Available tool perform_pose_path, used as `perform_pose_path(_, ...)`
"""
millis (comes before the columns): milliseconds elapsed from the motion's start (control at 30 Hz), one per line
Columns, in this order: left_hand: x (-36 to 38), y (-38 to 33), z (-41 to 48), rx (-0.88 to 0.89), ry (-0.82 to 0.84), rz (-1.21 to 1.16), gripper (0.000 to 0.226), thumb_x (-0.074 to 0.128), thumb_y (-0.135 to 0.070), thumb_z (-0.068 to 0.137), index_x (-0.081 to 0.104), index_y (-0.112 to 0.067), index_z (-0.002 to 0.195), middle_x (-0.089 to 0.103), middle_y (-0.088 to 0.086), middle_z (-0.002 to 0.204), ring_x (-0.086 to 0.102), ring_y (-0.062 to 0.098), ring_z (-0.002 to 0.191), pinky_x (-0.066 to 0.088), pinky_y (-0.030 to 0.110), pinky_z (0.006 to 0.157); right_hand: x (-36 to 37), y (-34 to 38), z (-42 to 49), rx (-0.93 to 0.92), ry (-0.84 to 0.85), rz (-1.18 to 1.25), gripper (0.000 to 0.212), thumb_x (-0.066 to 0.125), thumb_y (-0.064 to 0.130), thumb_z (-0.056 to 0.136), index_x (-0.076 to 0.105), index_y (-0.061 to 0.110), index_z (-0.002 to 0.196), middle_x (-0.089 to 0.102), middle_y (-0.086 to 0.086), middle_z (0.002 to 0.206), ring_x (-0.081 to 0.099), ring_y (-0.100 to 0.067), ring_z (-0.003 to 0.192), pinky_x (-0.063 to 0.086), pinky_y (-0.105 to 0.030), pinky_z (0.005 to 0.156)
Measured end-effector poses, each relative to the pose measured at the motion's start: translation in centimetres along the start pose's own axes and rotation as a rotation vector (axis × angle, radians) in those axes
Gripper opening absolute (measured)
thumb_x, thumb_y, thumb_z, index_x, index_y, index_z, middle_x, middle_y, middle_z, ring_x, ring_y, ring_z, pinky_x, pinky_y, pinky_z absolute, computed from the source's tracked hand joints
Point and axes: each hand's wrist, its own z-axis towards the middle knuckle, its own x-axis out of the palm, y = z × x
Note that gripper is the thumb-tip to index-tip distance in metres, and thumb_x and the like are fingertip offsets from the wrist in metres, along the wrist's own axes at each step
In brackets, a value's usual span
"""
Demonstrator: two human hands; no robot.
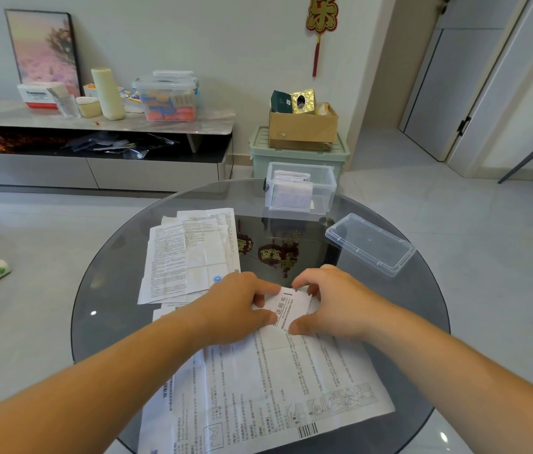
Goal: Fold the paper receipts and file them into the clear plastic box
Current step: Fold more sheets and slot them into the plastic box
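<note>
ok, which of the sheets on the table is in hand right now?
The small folded sheet with the bold heading, pinched by left hand and right hand over the large sheet. The stack to its left lies flat, not gripped.

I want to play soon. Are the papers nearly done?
Not yet. A few folded papers stand in the clear plastic box. The left hand and right hand are pinching a white printed sheet mid-fold. A pile of flat printed sheets waits beside it.

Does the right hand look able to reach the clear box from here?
Probably yes: only bare glass lies between the right hand and the clear box, its top is open, and the lid lies aside to the right.
</note>
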Motion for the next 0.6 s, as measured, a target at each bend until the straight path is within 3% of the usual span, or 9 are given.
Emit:
perform_pose_path(200, 0.26, 0.44, -0.33, 0.016, -0.034, 0.004, 0.055, 0.069, -0.040, 0.091, 0.050, -0.039, 0.142, 0.053, -0.011, 0.108, 0.052, 0.009, 0.103, 0.047, 0.032, 0.099, -0.08, 0.37, 0.27, -0.025, -0.060, 0.089, 0.045, 0.080, 0.039, 0.081, 0.060, 0.033, 0.120, 0.054, 0.014, 0.105, 0.056, -0.005, 0.094, 0.047, -0.024, 0.079)
perform_pose_path(500, 0.11, 0.45, -0.77, 0.064, -0.039, -0.054, 0.051, 0.072, -0.039, 0.089, 0.051, -0.048, 0.134, 0.052, -0.015, 0.109, 0.052, 0.006, 0.102, 0.047, 0.023, 0.096, -0.15, 0.35, 0.45, 0.004, -0.084, 0.166, 0.024, 0.081, 0.033, 0.081, 0.064, 0.035, 0.098, 0.060, 0.012, 0.088, 0.060, -0.009, 0.082, 0.043, -0.022, 0.065)
perform_pose_path(600, 0.10, 0.49, -0.86, 0.069, -0.043, -0.062, 0.051, 0.073, -0.038, 0.088, 0.052, -0.049, 0.133, 0.052, -0.017, 0.107, 0.052, 0.006, 0.101, 0.046, 0.020, 0.092, -0.06, 0.23, 0.37, 0.015, -0.064, 0.262, 0.025, 0.082, 0.024, 0.081, 0.064, 0.033, 0.096, 0.063, 0.005, 0.090, 0.064, -0.013, 0.081, 0.050, -0.025, 0.065)
